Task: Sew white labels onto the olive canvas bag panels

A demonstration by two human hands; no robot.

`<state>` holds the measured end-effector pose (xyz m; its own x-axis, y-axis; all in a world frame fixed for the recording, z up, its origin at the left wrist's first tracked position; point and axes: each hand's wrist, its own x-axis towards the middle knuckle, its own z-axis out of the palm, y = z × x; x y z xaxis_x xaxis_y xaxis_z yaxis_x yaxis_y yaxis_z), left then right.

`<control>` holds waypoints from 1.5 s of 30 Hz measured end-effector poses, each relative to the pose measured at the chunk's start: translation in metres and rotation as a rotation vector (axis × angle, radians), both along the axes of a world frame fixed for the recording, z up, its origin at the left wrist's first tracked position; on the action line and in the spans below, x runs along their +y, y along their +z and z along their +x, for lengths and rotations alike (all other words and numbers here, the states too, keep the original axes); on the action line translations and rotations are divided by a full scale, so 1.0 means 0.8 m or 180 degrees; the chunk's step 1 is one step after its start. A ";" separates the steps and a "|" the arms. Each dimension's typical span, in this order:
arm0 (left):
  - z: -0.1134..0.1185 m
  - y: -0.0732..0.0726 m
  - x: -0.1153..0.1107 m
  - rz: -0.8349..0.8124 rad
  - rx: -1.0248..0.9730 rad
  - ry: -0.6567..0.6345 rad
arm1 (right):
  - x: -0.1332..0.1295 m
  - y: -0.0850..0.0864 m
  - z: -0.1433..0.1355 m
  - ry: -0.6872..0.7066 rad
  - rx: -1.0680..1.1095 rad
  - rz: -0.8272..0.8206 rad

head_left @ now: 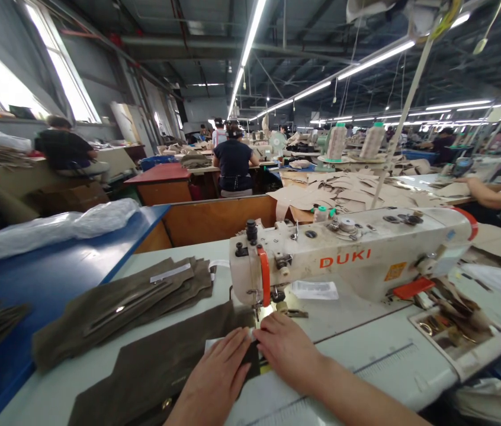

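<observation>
Olive fabric panel [144, 370]: was laid flat on the bench [392, 384], its far end held near the needle area of the sewing machine [352, 260].
White strip [214, 342]: was partly covered by fingers at that far end.
Left hand [221, 370]: was laid flat, fingers close together, over strip and cloth.
Right hand [286, 349]: was set with fingertips bunched beside the needle area; whether anything was pinched could not be told.
Cloth handling: was judged light, pliable and unbreakable, best steadied by flat fingers and lifted by its edges, clear of the metal snap [167, 403].
Stacked olive pieces [126, 296]: were spread beside the panel.
</observation>
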<state>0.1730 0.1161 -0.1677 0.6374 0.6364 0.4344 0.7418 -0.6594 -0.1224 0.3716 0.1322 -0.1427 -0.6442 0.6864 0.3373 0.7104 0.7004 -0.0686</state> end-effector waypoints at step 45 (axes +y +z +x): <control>0.018 -0.001 0.026 -0.0157 -0.0337 -0.0061 | 0.012 -0.020 0.005 -0.0426 0.0311 0.0037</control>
<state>0.1874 0.1371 -0.1686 0.6019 0.6467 0.4685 0.7360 -0.6769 -0.0111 0.3757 0.1419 -0.1584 -0.5111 0.7596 0.4023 0.7878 0.6011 -0.1342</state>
